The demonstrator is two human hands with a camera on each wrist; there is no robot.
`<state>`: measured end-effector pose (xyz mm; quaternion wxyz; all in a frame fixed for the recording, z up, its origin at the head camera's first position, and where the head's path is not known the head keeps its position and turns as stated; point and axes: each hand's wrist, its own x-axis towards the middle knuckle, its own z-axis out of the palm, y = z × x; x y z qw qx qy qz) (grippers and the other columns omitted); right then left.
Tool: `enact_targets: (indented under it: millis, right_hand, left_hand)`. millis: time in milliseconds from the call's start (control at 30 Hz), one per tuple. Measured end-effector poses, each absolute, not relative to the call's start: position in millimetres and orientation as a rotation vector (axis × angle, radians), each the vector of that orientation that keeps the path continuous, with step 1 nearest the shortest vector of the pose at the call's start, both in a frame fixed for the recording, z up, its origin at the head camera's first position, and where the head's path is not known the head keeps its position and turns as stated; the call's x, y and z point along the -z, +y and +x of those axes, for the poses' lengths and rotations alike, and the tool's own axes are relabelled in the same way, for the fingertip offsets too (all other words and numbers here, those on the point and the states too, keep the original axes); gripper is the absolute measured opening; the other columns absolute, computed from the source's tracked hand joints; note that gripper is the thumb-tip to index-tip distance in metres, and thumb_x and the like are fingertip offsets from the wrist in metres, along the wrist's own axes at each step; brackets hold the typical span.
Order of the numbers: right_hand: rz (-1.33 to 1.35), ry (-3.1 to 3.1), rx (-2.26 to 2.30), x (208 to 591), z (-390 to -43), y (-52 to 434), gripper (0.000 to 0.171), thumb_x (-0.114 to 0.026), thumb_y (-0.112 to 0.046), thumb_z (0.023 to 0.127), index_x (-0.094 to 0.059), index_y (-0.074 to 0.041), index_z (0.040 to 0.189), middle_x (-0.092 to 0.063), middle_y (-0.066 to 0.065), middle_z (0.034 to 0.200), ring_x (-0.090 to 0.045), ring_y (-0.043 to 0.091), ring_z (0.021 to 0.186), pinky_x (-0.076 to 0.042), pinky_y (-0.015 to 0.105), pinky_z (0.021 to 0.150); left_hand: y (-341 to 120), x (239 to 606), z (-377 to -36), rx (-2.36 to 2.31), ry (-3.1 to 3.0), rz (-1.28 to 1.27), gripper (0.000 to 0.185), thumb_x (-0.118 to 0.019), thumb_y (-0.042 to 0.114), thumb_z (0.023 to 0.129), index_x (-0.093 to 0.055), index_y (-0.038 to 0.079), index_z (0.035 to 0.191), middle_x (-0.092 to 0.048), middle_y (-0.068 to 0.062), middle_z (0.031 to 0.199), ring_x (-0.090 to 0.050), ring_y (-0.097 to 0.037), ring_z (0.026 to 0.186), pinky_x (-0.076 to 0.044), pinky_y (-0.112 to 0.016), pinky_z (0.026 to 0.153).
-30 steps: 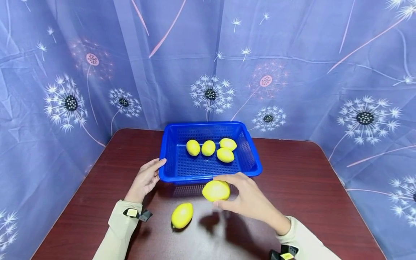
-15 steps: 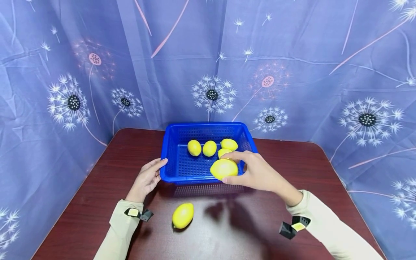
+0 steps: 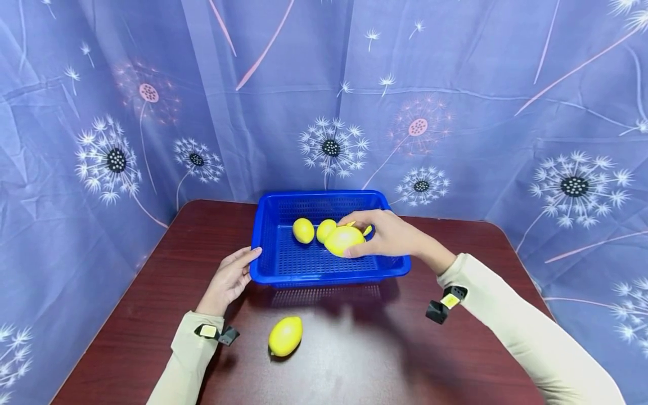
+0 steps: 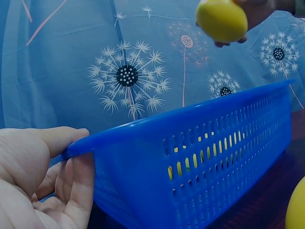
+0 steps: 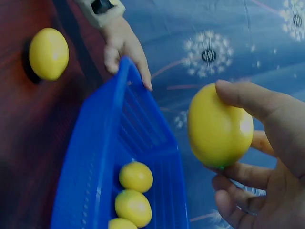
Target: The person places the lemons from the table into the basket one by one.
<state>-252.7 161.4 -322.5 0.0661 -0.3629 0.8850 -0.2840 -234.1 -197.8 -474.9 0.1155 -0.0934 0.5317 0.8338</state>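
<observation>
Right fingers [image 5: 248, 98]: curled round the held lemon [image 3: 343, 240], thumb on top, other fingers beneath; the right hand [image 3: 387, 233] carries it above the inside of the blue basket [image 3: 273, 270].
Held lemon position: over the basket's right half, directly above the lemons already inside; not yet resting on the mesh floor.
Release guidance: lower the fruit to an open patch of floor before spreading the fingers; a drop from height would likely knock the others or bounce.
Left fingers [image 4: 78, 188]: straight, pressed flat against the basket's near-left corner; the left hand [image 3: 229, 279] steadies it without gripping.
Obstructions: two lemons in the basket [image 3: 303, 230] show fully, others are hidden behind the right hand, crowding the far right.
Spare lemon [image 3: 285, 336]: lies on the surface [image 3: 481, 264] near its front edge, apart from the basket.
Surroundings: dandelion-print curtain [image 3: 455, 84] behind the far edge.
</observation>
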Motion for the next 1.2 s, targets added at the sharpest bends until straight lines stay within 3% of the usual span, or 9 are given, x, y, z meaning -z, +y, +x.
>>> enact_targets:
  millis: [233, 500, 767, 1000, 1200]
  right_hand:
    - [-1.057, 2.584, 0.82, 322.8, -287.2, 156.8, 0.053, -0.083, -0.04, 0.086, -0.066, -0.021, 0.132, -0.074, -0.002, 0.115, -0.069, 0.016, 0.104, -0.055, 0.038, 0.082]
    - [-0.982, 2.523, 0.73, 331.7, -321.5, 150.7, 0.055, -0.081, -0.04, 0.087, -0.063, -0.017, 0.134, -0.076, -0.002, 0.099, -0.068, 0.017, 0.092, -0.054, 0.035, 0.076]
    - [-0.89, 2.507, 0.597, 350.0, -344.7, 140.6, 0.06, -0.08, -0.045, 0.087, -0.061, -0.02, 0.137, -0.075, 0.0, 0.104, -0.069, 0.016, 0.093, -0.054, 0.036, 0.082]
    - [-0.898, 2.486, 0.466, 362.6, -361.2, 126.2, 0.062, -0.079, -0.049, 0.086, -0.06, -0.019, 0.137, -0.069, 0.007, 0.121, -0.064, 0.021, 0.105, -0.053, 0.04, 0.09]
    - [-0.889, 2.415, 0.378, 371.6, -371.0, 116.2, 0.063, -0.079, -0.052, 0.085, -0.059, -0.02, 0.136, -0.067, 0.006, 0.117, -0.062, 0.02, 0.1, -0.052, 0.035, 0.085]
  left_hand:
    - [-200.1, 475.6, -233.7, -2.44, 1.555, -0.273, 0.004, -0.062, 0.012, 0.103, -0.065, 0.014, 0.104, -0.073, 0.003, 0.087, -0.069, -0.007, 0.074, -0.059, -0.02, 0.069]
    - [-200.6, 475.5, -233.7, -2.437, 1.564, -0.276, 0.004, -0.063, 0.013, 0.103, -0.066, 0.015, 0.104, -0.073, 0.004, 0.088, -0.068, -0.007, 0.075, -0.058, -0.02, 0.069]
    - [-199.1, 475.0, -234.6, -2.43, 1.587, -0.294, 0.004, -0.064, 0.014, 0.102, -0.067, 0.016, 0.102, -0.072, 0.004, 0.085, -0.067, -0.007, 0.072, -0.057, -0.018, 0.065]
    - [-199.4, 475.7, -234.7, -2.454, 1.54, -0.273, 0.005, -0.062, 0.011, 0.103, -0.066, 0.014, 0.103, -0.073, 0.003, 0.088, -0.069, -0.007, 0.075, -0.059, -0.02, 0.07]
    - [-198.7, 477.0, -235.4, -2.452, 1.56, -0.305, 0.005, -0.063, 0.012, 0.103, -0.067, 0.015, 0.102, -0.072, 0.004, 0.086, -0.068, -0.007, 0.072, -0.058, -0.02, 0.067]
